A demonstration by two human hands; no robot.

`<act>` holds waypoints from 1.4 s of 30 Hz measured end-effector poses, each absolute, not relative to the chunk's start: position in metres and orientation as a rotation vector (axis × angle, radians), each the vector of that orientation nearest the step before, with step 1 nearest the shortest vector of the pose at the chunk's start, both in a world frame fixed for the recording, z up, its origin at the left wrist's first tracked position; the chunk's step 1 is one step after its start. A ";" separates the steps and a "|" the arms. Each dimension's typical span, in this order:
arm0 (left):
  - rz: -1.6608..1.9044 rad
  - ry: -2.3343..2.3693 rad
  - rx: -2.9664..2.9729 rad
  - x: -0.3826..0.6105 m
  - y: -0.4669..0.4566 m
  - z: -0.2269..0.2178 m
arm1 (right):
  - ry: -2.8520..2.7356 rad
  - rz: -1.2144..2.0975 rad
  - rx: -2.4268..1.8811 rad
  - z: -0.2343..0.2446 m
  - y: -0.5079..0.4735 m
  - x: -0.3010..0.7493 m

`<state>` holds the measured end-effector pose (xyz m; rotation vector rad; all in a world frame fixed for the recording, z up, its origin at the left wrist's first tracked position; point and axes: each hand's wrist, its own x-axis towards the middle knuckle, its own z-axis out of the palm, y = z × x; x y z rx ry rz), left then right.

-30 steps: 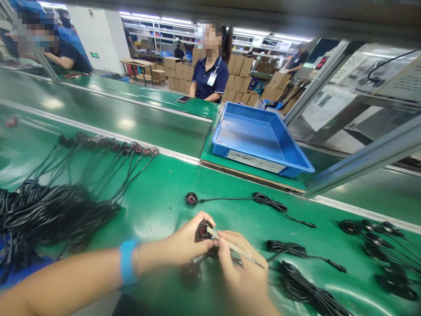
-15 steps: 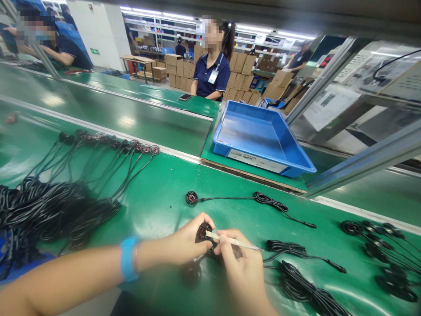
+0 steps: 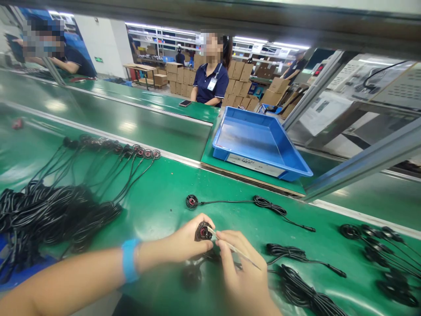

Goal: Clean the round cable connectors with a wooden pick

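My left hand (image 3: 189, 239) is closed round a round black part (image 3: 203, 231) with a red centre, tilted so that its face points toward my right hand. In a pinch, my right hand (image 3: 245, 263) holds a thin pale flat stick (image 3: 235, 249), its tip at the face of that part. Fingers hide much of the part's rim. Just beyond my hands, a similar round part (image 3: 191, 201) lies on the green table, joined by a straight lead to a bundled black cable (image 3: 269, 205). Beside my right hand lie more bundled black cables (image 3: 305, 287).
A big pile of black cables (image 3: 55, 215) lies at left, their round ends in a row (image 3: 131, 150). Further round parts (image 3: 350, 231) lie at right. A blue tray (image 3: 220, 152) stands behind, beside a slanted metal post (image 3: 365, 153). A person (image 3: 212, 83) sits across the bench.
The pale stick has turned in my right hand from its broad face to a narrower edge, its tip still at the round part. My left hand keeps its hold. The view has tilted slightly upward.
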<state>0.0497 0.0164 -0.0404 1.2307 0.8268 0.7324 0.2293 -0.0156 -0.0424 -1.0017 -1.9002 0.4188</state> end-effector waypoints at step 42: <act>0.654 0.779 1.374 0.051 0.017 -0.055 | -2.385 0.633 -0.736 -0.016 0.012 0.235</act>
